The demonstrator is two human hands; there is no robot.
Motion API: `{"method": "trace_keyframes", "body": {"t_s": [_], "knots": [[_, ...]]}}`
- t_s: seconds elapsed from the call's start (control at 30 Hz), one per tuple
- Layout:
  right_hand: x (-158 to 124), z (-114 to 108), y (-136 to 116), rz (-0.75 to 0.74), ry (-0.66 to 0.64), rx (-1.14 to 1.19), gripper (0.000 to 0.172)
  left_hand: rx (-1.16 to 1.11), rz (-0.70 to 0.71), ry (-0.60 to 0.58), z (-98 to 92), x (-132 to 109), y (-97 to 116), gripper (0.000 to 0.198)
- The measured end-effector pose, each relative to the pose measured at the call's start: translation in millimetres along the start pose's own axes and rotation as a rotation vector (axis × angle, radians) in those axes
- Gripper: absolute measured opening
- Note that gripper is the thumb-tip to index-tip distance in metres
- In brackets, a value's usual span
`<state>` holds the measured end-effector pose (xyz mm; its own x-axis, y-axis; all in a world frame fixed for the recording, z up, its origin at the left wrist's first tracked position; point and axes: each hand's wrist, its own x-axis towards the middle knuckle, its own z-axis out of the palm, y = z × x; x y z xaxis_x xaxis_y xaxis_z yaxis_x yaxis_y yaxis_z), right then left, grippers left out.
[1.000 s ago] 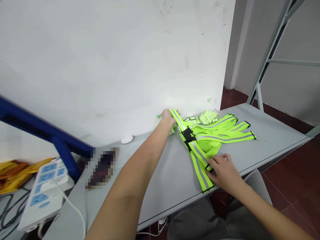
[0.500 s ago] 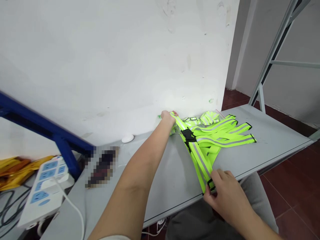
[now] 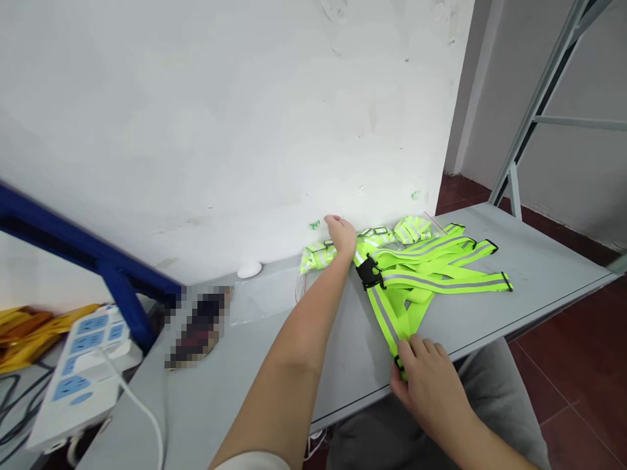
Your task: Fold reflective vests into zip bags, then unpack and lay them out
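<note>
Right now my right hand (image 3: 431,385) pinches the neon strap (image 3: 383,313) at the desk (image 3: 548,267) edge; it runs straight away to my left hand (image 3: 343,235) (whose grip I cannot tell).

No legible text, label, brand, number or sign found.
- Reflective strap vest (image 3: 431,264): plain yellow-green webbing with grey stripes, no print seen.
- Black buckle (image 3: 371,274) on vest: no marking made out.
- Power strip (image 3: 78,372): blue socket faces, any lettering too small to be read.
- Dark object (image 3: 198,326) on tabletop (image 3: 539,261): pixelated, nothing readable.
- Wall (image 3: 220,117): only scuffs and small green specks seen.
</note>
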<state>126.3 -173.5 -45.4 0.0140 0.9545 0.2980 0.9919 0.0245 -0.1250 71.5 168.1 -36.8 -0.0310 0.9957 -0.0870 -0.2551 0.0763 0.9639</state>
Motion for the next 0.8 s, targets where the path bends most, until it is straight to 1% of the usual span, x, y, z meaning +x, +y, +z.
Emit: {"method": "trace_keyframes", "body": {"t_s": [0.1, 0.17, 0.23, 0.3, 0.37, 0.4, 0.47, 0.5, 0.53, 0.57, 0.6, 0.67, 0.73, 0.8], "knots": [[-2, 3, 2, -0.011, -0.003, -0.008, 0.014, 0.301, 0.235, 0.036, 2.0, -16, -2, 0.014], [-3, 5, 6, -0.015, 0.000, -0.003, 0.014, 0.481, 0.353, 0.007, 2.8, -22, 0, 0.009], [-4, 6, 9, -0.018, -0.001, 0.004, 0.014, 0.629, 0.443, -0.041, 3.7, -26, 5, 0.012], [-4, 7, 12, -0.021, -0.004, 0.005, 0.013, 0.729, 0.504, -0.079, 5.1, -30, 12, 0.017], [-4, 7, 15, -0.024, -0.009, 0.009, 0.012, 0.831, 0.578, -0.117, 5.9, -40, 19, 0.027], [-3, 7, 16, -0.025, -0.014, 0.015, 0.012, 0.883, 0.625, -0.142, 5.3, -49, 21, 0.034], [-2, 7, 18, -0.019, -0.028, 0.033, 0.011, 1.110, 0.826, -0.231, 0.2, -74, 21, 0.046], [0, 7, 19, -0.015, -0.041, 0.042, 0.011, 1.160, 0.900, -0.293, -4.6, -89, 18, 0.049], [1, 7, 20, -0.011, -0.059, 0.050, 0.011, 1.174, 0.936, -0.374, -10.6, -106, 12, 0.051], [3, 7, 20, -0.007, -0.079, 0.057, 0.011, 1.178, 0.928, -0.460, -17.5, -121, 5, 0.051], [4, 7, 21, -0.005, -0.100, 0.062, 0.011, 1.186, 0.886, -0.523, -24.8, -135, -3, 0.053], [6, 8, 21, -0.006, -0.141, 0.072, 0.012, 1.244, 0.779, -0.602, -37.5, -153, -20, 0.058], [6, 10, 20, -0.007, -0.177, 0.080, 0.015, 1.345, 0.726, -0.651, -44.5, -158, -35, 0.067], [5, 10, 20, -0.011, -0.203, 0.083, 0.017, 1.435, 0.730, -0.668, -44.8, -156, -44, 0.081]]}}
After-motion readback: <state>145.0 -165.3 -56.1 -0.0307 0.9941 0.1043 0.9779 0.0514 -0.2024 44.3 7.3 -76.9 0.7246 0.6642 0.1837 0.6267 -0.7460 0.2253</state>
